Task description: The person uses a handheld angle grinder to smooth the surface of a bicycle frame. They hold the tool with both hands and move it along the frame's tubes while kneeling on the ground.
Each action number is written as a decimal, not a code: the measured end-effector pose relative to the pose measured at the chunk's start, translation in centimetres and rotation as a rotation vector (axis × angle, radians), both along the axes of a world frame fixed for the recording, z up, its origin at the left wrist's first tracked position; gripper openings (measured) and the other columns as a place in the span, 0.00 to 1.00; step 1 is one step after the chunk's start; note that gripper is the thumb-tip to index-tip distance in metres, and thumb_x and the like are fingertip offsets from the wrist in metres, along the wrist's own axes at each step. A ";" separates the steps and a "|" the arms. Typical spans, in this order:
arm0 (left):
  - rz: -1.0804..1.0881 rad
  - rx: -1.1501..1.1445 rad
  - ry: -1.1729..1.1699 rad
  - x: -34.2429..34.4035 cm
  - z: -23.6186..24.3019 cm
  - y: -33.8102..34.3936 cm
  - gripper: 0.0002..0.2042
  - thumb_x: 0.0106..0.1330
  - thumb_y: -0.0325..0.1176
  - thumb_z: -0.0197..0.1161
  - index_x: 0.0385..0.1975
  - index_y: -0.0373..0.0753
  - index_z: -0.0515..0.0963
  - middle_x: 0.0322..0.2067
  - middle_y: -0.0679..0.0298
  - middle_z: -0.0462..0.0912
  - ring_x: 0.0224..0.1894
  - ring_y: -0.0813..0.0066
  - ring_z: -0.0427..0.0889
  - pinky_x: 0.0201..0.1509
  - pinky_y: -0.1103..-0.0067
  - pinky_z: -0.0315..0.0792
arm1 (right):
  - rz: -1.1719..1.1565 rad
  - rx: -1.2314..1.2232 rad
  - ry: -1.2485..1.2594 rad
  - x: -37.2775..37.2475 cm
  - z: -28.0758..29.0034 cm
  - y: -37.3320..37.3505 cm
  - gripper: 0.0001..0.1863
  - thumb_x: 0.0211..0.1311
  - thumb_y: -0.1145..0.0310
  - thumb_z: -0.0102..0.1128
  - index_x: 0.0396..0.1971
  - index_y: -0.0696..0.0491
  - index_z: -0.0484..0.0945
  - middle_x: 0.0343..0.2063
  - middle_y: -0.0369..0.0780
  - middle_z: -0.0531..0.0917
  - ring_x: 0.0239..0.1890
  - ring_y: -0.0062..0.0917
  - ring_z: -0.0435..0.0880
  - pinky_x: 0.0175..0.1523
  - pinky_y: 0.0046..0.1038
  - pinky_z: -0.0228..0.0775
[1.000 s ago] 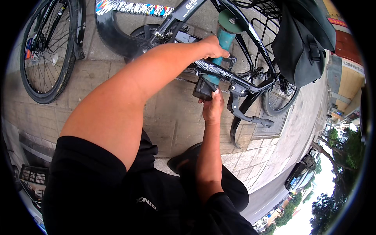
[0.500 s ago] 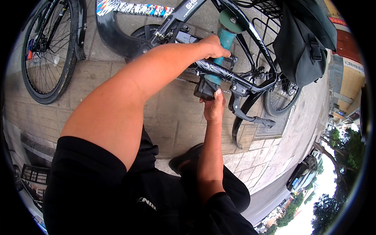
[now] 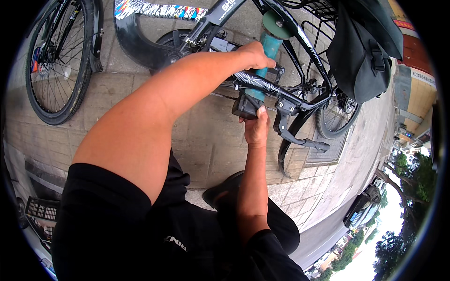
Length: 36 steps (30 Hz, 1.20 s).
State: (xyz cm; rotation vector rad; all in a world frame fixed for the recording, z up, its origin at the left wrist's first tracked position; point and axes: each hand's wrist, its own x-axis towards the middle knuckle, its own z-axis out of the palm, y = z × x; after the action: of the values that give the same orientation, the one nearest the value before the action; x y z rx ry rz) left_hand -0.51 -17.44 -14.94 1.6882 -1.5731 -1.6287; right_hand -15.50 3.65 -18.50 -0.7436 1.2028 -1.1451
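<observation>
My left hand (image 3: 253, 57) reaches into a black bicycle frame with white markings (image 3: 258, 83). Its fingers are closed against a teal cylinder (image 3: 272, 44), though most of the grip is hidden behind the hand. A round green plate (image 3: 275, 27) with a bolt at its middle caps the cylinder's far end. One frame tube crosses in front of the cylinder. Below that tube, my right hand (image 3: 257, 130) is closed on a black block (image 3: 243, 107) at the cylinder's near end, thumb pressed on its side. Just right of this hand is the bicycle's kickstand (image 3: 290, 133).
At the left stands a bicycle wheel (image 3: 58, 65) with a knobbly tyre. A black fender (image 3: 136, 44) curves beside it. Black pannier bags (image 3: 363, 56) hang over the rear wheel (image 3: 340, 117). Paving slabs (image 3: 192, 136) lie underneath, with a road and a parked car (image 3: 363, 203) at the right.
</observation>
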 end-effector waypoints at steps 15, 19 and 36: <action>0.000 0.023 0.026 -0.2 -0.8 -0.4 0.30 0.57 0.54 0.83 0.44 0.31 0.88 0.39 0.51 0.89 0.36 0.60 0.87 0.39 0.66 0.80 | -0.023 0.016 -0.008 0.0 0.4 0.0 0.47 0.68 0.43 0.67 0.73 0.66 0.66 0.47 0.41 0.84 0.39 0.23 0.82 0.36 0.29 0.75; -0.003 0.028 0.040 -0.4 -1.0 -0.5 0.30 0.57 0.54 0.83 0.45 0.31 0.88 0.39 0.52 0.89 0.35 0.61 0.87 0.38 0.67 0.80 | -0.069 0.036 0.011 0.0 0.1 0.3 0.51 0.69 0.47 0.67 0.77 0.70 0.59 0.47 0.42 0.84 0.39 0.24 0.83 0.36 0.30 0.75; 0.003 0.038 0.072 -0.6 -1.2 -0.5 0.28 0.56 0.53 0.84 0.42 0.31 0.88 0.34 0.54 0.88 0.29 0.66 0.84 0.31 0.68 0.77 | -0.068 0.027 0.018 0.3 0.1 0.5 0.46 0.71 0.47 0.64 0.77 0.64 0.64 0.48 0.40 0.85 0.39 0.23 0.83 0.36 0.29 0.75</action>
State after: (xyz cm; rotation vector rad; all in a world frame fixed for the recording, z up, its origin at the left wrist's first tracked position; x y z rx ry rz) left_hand -1.06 -17.92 -16.18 1.6305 -1.5140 -1.7086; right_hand -15.20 4.11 -18.38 -0.6992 1.2645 -1.1778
